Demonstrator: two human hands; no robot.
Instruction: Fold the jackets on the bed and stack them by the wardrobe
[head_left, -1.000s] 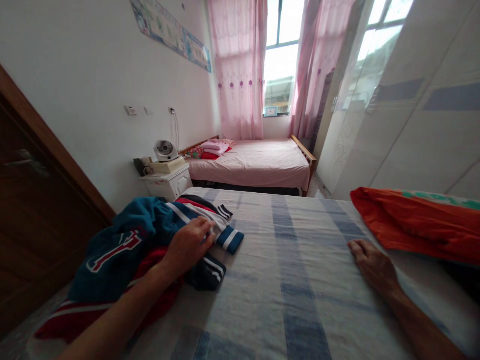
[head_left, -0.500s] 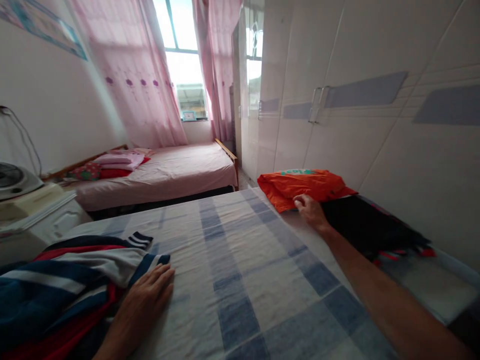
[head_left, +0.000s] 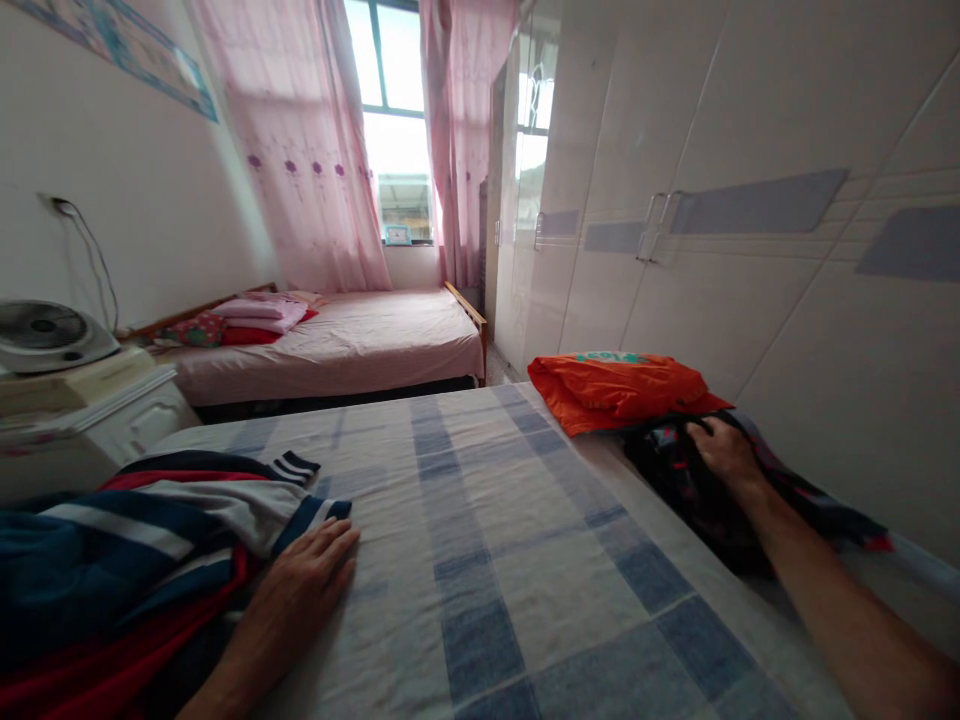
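My left hand lies flat on the bed's edge of a clothes pile, fingers stretched over the checked sheet. Beside it is a striped jacket in grey, navy, red and white, loosely heaped. At the right side of the bed my right hand is closed on a black garment with red details, whose near part is bunched up. Just beyond that hand rests an orange garment with green lettering, folded. What kind the black garment is I cannot make out.
A white wardrobe runs along the right wall. Past the checked bed stands a second bed with pink bedding, below a window with pink curtains. To the left, a fan sits on a white cabinet.
My right hand has moved right from the orange garment and taken hold of the black garment, which is now lifted and bunched. My left hand keeps its place. The view has shifted slightly left.
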